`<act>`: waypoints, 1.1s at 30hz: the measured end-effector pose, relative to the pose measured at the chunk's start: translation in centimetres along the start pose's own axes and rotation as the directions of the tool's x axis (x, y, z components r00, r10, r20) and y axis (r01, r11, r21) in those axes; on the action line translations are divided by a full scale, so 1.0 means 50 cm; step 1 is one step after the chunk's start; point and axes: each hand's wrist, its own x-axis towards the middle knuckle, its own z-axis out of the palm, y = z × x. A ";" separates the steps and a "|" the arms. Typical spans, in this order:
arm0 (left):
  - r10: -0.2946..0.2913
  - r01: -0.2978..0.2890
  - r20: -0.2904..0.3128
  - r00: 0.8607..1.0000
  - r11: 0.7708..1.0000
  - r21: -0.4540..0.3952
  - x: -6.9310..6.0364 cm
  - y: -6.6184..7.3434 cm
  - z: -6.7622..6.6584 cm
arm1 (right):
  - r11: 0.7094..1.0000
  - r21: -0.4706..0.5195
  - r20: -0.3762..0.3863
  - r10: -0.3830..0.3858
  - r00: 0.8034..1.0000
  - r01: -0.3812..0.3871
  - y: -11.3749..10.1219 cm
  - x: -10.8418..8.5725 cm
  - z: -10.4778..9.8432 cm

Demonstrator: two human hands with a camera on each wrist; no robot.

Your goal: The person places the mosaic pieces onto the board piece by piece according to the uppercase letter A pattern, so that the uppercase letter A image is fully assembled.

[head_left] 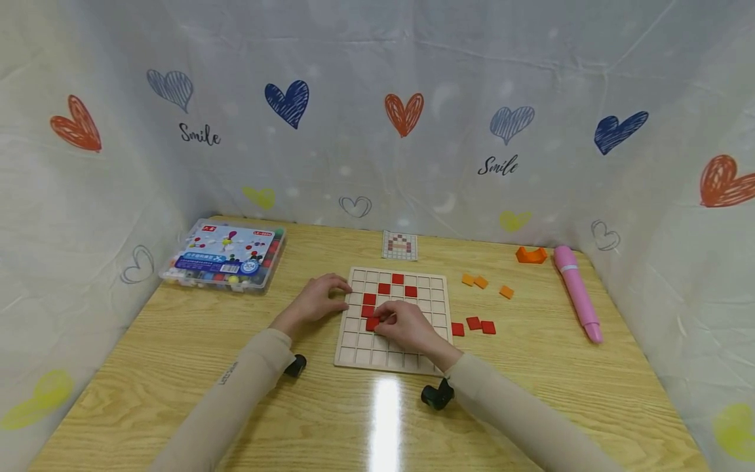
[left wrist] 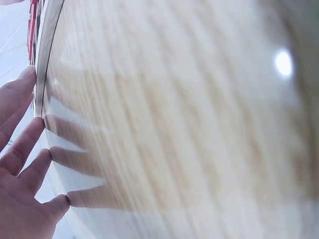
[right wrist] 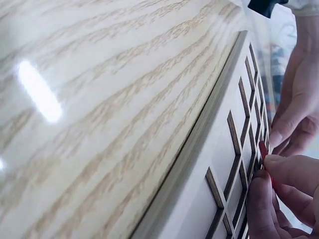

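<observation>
Thin pale cloth [head_left: 354,52] for walls, all creased, from eight o'clock up over twelve and down to four. On it, a red heart [head_left: 404,115] at twelve, a dark blue heart [head_left: 287,103] at eleven, yellow shapes [head_left: 38,400] at eight and four. The curly word "Smile" [head_left: 200,134] at ten and again at two. Below, a shiny wooden table [head_left: 318,419], light brown with wavy lines. At six, a white streak of light [head_left: 386,423] on the wood.

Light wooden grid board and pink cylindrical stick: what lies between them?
Head view: three red square tiles, three orange square tiles and, near the stick, a notched orange piece.
</observation>
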 end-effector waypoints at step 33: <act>-0.026 0.026 0.007 1.000 0.999 -0.018 -0.001 0.004 0.000 | 0.949 -0.282 -0.014 -0.154 0.988 0.144 -0.028 0.014 0.022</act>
